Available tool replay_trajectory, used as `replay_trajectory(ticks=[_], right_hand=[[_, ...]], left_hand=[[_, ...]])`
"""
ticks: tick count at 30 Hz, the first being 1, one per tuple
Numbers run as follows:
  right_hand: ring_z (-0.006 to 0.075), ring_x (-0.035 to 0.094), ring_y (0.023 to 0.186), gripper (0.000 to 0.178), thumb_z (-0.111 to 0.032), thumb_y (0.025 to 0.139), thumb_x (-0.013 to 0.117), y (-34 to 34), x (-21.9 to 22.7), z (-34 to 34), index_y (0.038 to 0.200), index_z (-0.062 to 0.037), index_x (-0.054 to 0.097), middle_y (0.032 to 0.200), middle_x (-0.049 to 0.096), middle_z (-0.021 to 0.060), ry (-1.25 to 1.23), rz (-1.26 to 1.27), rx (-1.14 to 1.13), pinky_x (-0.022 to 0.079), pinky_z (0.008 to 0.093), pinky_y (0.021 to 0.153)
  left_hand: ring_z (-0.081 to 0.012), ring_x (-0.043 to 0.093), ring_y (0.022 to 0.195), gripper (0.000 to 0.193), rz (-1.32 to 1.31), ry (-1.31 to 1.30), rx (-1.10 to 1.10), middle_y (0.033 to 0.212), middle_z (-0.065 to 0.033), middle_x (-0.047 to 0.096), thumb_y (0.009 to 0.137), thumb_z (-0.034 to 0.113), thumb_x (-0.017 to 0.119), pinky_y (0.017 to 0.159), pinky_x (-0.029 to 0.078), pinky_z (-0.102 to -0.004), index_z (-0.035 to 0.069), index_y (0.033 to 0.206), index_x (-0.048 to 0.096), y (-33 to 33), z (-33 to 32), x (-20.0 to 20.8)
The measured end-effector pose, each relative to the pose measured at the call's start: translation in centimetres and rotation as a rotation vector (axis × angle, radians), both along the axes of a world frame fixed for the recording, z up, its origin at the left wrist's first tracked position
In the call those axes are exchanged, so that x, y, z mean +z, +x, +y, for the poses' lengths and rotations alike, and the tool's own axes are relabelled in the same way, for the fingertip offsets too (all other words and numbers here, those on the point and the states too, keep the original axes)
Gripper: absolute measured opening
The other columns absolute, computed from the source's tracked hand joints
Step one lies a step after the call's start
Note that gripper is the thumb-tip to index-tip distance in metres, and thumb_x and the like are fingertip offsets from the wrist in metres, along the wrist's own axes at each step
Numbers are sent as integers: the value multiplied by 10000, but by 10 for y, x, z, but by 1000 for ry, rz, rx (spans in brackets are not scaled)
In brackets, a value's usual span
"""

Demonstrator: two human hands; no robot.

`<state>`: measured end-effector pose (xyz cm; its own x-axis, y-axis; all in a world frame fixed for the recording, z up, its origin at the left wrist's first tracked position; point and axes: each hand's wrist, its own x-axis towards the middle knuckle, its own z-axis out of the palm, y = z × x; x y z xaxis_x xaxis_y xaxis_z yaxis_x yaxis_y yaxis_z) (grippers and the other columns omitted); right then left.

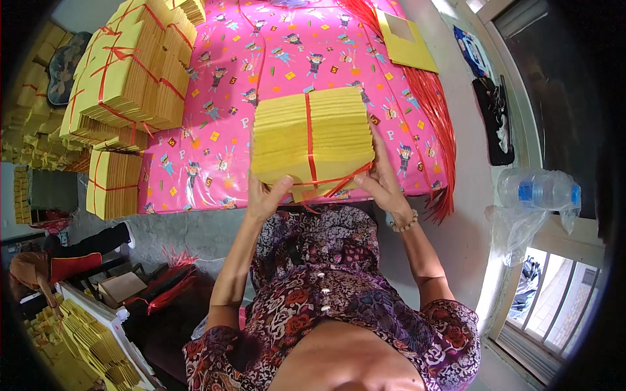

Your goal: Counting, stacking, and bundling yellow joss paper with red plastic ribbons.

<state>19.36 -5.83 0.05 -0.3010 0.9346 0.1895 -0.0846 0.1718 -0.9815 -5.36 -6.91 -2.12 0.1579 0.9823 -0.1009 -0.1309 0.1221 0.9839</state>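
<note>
A thick bundle of yellow paper packets [277, 137] is between my hands at the near edge of the pink table. Red plastic string [310, 143] runs down its middle and across its near side, where the strands meet toward the right. My left hand [268, 195] grips the bundle's near left corner, thumb on the near face. On the right side, my right hand [385, 182] holds it, thumb by the string and fingers along the side. The fingers of both hands are partly hidden behind the bundle. I cannot tell whether its underside rests on the table.
Tall tied stacks of yellow packets [124, 72] stand on the table's left. Loose red string [433, 124] hangs along its right edge, near a flat yellow piece [407, 42]. A plastic bottle [538, 189] lies at the window. Another person [32, 267] is at lower left.
</note>
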Motion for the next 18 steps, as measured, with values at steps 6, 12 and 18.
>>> replay_trajectory(ticks=[6, 12, 18], right_hand=[[269, 107, 1401, 931, -380, 792, 614, 6, -14, -15, 1460, -34, 66, 1515, 99, 152, 6, -7, 5, 103, 409, 1124], [268, 163, 1391, 811, -408, 866, 513, 4, -7, 3, 1456, -29, 106, 1505, 149, 155, 101, 9, -81, 129, 393, 1124], [233, 212, 1379, 600, -284, 974, 368, 1, -6, 53, 1446, 5, 137, 1491, 219, 146, -198, 204, -165, 173, 327, 1118]], left_hand=[[-267, 255, 1345, 1141, 58, 408, -29, 1497, -193, 121, 732, 321, 733, 1069, 270, -400, 15, 1445, -105, 14, -4, -11], [-280, 110, 1404, 992, -53, 439, 146, 1514, -200, 82, 815, 455, 615, 1123, 127, -390, -12, 1453, 15, 15, 12, 18], [-255, 199, 1381, 792, 26, 98, 169, 1503, -189, 146, 885, 260, 568, 1110, 172, -347, 4, 1458, 85, 18, 42, 35]])
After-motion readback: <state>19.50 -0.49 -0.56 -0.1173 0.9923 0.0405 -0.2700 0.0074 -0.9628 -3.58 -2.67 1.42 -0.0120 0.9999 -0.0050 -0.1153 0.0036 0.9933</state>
